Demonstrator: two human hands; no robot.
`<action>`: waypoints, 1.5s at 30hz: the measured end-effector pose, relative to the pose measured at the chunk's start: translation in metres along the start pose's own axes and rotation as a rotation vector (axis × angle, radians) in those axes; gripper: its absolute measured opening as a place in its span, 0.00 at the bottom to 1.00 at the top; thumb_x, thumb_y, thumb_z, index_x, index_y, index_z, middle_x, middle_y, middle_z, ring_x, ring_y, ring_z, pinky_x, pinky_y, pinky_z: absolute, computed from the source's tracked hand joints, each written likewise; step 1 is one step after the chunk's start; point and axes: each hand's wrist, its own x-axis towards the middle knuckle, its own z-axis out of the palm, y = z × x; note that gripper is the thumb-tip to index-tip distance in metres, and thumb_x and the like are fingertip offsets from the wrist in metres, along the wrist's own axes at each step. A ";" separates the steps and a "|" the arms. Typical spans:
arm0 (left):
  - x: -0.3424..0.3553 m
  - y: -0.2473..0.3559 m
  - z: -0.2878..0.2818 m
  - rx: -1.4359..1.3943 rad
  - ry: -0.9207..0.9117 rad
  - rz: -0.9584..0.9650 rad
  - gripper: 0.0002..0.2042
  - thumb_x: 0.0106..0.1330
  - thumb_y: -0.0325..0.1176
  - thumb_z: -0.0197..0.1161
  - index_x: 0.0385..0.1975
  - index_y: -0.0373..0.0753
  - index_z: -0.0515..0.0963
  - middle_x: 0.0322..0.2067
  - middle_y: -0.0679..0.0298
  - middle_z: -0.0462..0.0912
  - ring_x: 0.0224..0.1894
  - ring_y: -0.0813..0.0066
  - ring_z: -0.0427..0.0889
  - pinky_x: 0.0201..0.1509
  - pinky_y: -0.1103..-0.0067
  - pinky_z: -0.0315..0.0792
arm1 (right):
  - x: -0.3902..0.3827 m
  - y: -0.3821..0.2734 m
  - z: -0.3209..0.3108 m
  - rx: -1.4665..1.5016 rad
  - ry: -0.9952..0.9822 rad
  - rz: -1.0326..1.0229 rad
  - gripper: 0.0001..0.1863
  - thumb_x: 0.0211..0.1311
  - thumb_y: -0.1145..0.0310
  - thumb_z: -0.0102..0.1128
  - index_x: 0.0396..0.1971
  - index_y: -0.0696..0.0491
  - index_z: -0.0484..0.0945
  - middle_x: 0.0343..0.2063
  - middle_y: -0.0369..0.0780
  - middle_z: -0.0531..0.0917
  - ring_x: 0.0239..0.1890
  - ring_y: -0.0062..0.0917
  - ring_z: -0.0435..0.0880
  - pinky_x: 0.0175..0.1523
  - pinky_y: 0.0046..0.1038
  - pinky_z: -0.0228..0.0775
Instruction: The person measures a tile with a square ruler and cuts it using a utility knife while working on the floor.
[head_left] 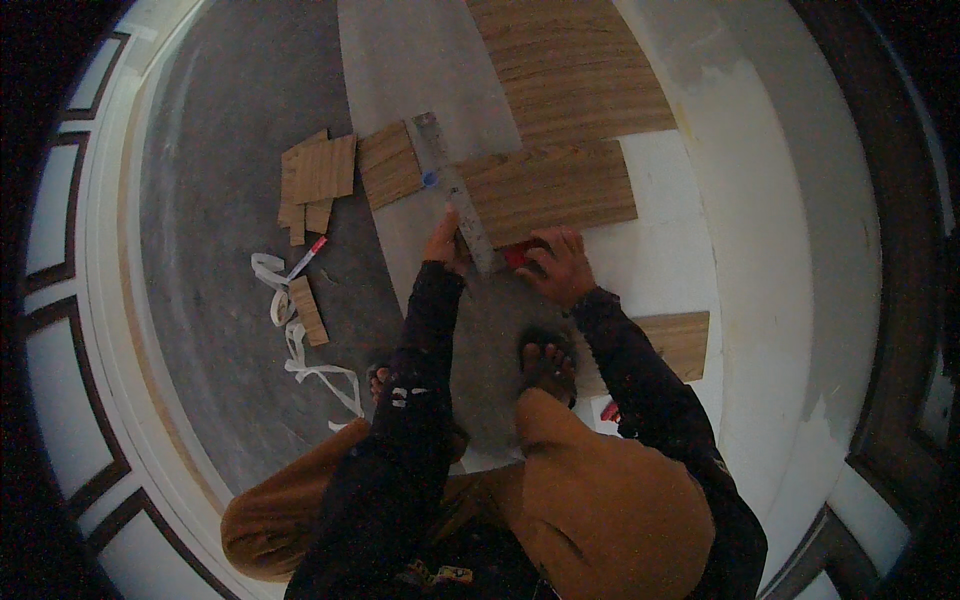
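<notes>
My left hand (445, 240) grips the lower part of a long metal straightedge (430, 142), one finger stretched along its left side. The straightedge lies at a slant between a short wood-look piece (390, 160) and a wide wood-look plank (540, 190). My right hand (562, 262) is closed on a red tool (518, 254) at the plank's lower edge, just right of the straightedge; the tool is partly hidden by my fingers. A small blue round object (430, 178) sits beside the straightedge.
Stacked offcuts (318, 170), a red-and-white marker or tube (310, 250), a loose offcut (310, 310) and white strips (340, 385) lie at left on grey flooring. Another plank (560, 60) is ahead, one (665, 340) at lower right. Pale walls and panelled frames border both sides.
</notes>
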 end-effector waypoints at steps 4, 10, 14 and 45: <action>0.010 -0.005 -0.014 0.236 0.273 -0.028 0.30 0.68 0.55 0.60 0.62 0.40 0.71 0.57 0.55 0.79 0.56 0.57 0.79 0.57 0.60 0.74 | 0.011 -0.007 -0.001 0.041 -0.033 -0.075 0.27 0.52 0.59 0.73 0.54 0.47 0.80 0.56 0.43 0.73 0.60 0.43 0.69 0.65 0.47 0.59; 0.019 -0.013 -0.009 1.254 0.411 0.017 0.25 0.67 0.52 0.63 0.47 0.31 0.78 0.41 0.51 0.85 0.42 0.61 0.85 0.47 0.70 0.75 | -0.001 0.009 0.002 -0.095 -0.150 -0.091 0.29 0.52 0.61 0.72 0.56 0.47 0.78 0.55 0.42 0.74 0.59 0.40 0.70 0.65 0.45 0.59; 0.030 -0.002 -0.063 1.261 0.525 0.291 0.22 0.65 0.50 0.66 0.41 0.33 0.80 0.37 0.53 0.86 0.37 0.63 0.85 0.42 0.71 0.76 | 0.023 -0.009 0.010 0.002 -0.112 -0.064 0.28 0.54 0.59 0.72 0.55 0.49 0.78 0.53 0.42 0.75 0.57 0.39 0.72 0.62 0.44 0.63; 0.018 -0.001 -0.059 0.446 0.228 0.101 0.15 0.73 0.48 0.57 0.44 0.43 0.78 0.26 0.72 0.75 0.27 0.82 0.73 0.28 0.81 0.65 | 0.029 -0.004 0.000 0.000 -0.102 0.039 0.27 0.54 0.53 0.72 0.54 0.43 0.81 0.59 0.42 0.72 0.64 0.41 0.67 0.69 0.45 0.56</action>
